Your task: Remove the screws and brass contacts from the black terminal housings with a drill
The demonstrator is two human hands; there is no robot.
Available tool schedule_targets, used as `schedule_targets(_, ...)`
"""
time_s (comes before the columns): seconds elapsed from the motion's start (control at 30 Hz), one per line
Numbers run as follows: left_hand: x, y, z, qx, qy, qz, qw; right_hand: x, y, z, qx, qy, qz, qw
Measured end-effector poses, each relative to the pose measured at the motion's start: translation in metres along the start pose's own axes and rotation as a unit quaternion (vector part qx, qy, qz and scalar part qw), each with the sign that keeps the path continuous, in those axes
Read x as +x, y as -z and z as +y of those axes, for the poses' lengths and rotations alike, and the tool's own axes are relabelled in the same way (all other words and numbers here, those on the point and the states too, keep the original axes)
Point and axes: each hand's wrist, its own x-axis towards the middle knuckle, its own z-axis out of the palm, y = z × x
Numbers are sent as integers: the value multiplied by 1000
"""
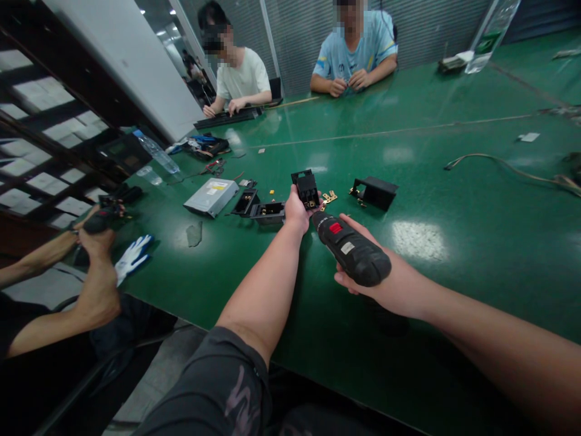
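Observation:
My left hand [296, 212] is wrapped round a black plastic socket housing [307, 189] and holds it up over the table. In my right hand [363, 280] is a black cordless drill [351, 248] with a red switch on top. Its nose points at the lower edge of the housing; whether the tip touches it I cannot tell. Small brass strips [330, 198] lie just behind the housing. Left of it sit an open black housing [269, 211] and another black housing [245, 202]. A further black housing [379, 192] lies on its side to the right.
On the green table [436, 315] are a silver disc drive [212, 197], a glove [132, 259], a plastic bottle [157, 151] and loose wires [508, 162]. A co-worker's hand [97, 239] grips another drill at left. Two people sit across the table.

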Motion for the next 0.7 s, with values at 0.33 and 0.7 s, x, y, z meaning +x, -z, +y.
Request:
schedule_targets(0.33,-4,0,-1,-6,-9,-7,1000,-1,1,-1,-10,-14,-6,1000)
schedule_targets(0.7,-4,-1,1,-11,9,-3,1000,-1,1,0,-10,-7,-6,1000)
